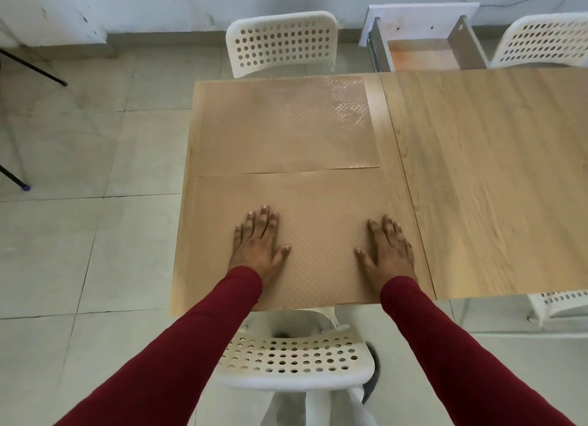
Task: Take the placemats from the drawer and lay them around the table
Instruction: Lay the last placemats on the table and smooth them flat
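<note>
Red sleeves (203, 339) run up from the bottom of the view, over the back of a white perforated chair (296, 358), to two hands laid flat on the near placemat (318, 202). The left hand (257, 244) and the right hand (386, 250) both have their fingers straight and slightly spread, palms down, pressing the mat and gripping nothing; the mat lies directly under the fingers and stretches past them toward the far side. The left hand sits inward from the mat's left edge, while the right hand is close to its right edge. This mat's long axis runs left to right across the table (490, 177), its near edge along the table's near edge. Beyond the fingertips, a second placemat (286, 129) lies parallel, their facing edges almost touching, in front of the far chair (281, 42). To the right the wooden tabletop carries no mat, so the next mat likely belongs there. Farther back on the right, the drawer (423, 53) stands open; whether mats remain inside is unclear.
</note>
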